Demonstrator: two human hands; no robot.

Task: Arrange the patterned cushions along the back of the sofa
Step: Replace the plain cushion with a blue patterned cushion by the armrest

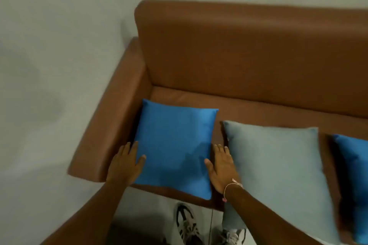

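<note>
Here, both hands flank the blue cushion (175, 151) lying flat on the sofa (249, 49) seat.
The left hand (124, 165) and right hand (222, 167) press flat against its two side edges, fingers spread, thumbs on top, not gripping. It lies by the armrest (111, 121); a grey cushion (278, 171) lies just beside it, another blue cushion (354, 175) farther right.

Second blue cushion (354, 185) cut by right edge, sofa (249, 49) cropped right, shoes (187, 225) blurred
</note>
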